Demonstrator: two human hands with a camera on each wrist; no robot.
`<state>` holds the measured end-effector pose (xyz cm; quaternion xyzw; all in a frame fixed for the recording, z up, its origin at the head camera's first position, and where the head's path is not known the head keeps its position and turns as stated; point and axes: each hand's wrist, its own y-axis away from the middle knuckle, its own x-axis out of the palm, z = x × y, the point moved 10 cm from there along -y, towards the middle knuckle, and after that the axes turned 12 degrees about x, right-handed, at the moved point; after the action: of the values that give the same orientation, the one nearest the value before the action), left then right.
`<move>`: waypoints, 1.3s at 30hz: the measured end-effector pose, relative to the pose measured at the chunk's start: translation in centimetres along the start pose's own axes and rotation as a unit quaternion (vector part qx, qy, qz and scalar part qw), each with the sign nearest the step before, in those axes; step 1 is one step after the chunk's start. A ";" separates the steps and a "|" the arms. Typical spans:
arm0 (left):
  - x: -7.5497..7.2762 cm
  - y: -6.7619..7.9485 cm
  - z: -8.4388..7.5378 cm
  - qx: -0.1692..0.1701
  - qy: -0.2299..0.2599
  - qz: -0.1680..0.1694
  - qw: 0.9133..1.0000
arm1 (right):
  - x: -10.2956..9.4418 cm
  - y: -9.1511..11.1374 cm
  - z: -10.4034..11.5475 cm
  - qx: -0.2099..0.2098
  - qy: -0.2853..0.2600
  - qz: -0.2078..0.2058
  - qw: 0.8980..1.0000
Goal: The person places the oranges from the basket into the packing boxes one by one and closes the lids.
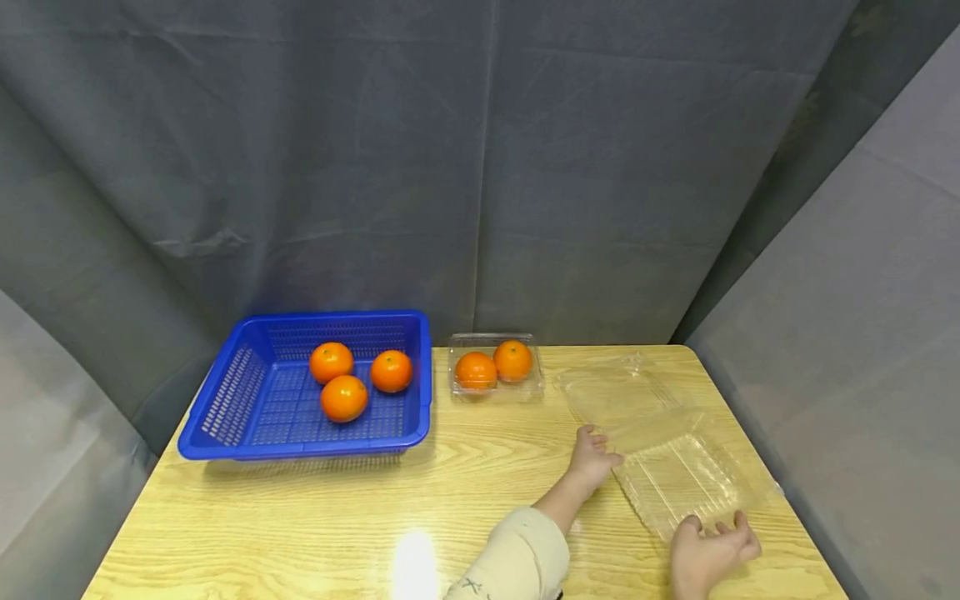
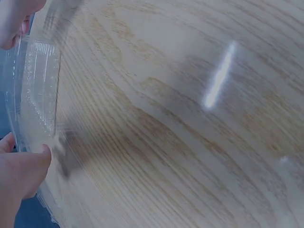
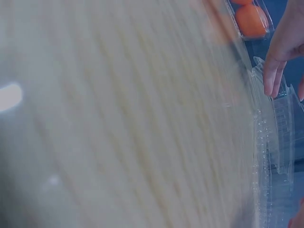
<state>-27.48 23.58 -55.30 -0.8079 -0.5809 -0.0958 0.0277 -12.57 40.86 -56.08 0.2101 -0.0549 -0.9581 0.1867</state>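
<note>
A clear plastic clamshell box (image 1: pixel 675 479) lies unfolded at the right of the table, with its lid (image 1: pixel 615 392) laid back behind the base. At the left edge of the box, near the fold, my left hand (image 1: pixel 591 458) touches the plastic with thumb and fingers spread apart. My right hand (image 1: pixel 708 550) holds the near rim of the base, thumb beside the edge and fingers loosely bent. In the left wrist view, the left hand (image 2: pixel 23 171) is below the box and the right hand (image 2: pixel 19 21) is at its upper corner.
Behind and left of my hands stands a smaller clear box (image 1: pixel 459 390) holding two oranges (image 1: pixel 476 370). A blue plastic basket (image 1: pixel 300 452) at the left contains three oranges (image 1: pixel 344 399). Grey curtains (image 1: pixel 600 167) enclose the wooden table (image 1: pixel 337 533).
</note>
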 end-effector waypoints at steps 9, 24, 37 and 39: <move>-0.6 -0.6 0.5 0.015 0.032 -0.039 0.999 | 0.2 0.3 -0.5 0.021 -0.005 0.020 1.000; -0.8 -0.7 0.8 0.015 0.042 -0.033 0.998 | -0.3 -0.1 0.2 -0.014 0.003 0.005 1.000; -1.9 -1.0 0.6 0.052 -0.006 -0.036 0.998 | -1.1 -3.8 4.1 -0.147 0.157 -0.013 0.977; -2.1 -1.0 0.5 0.055 -0.002 -0.038 0.998 | -0.6 -4.5 4.8 -0.174 0.203 0.008 0.964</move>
<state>-28.95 22.03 -56.22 -0.7825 -0.6158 -0.0631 0.0675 -15.62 45.42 -52.32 0.3641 0.1500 -0.8885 0.2357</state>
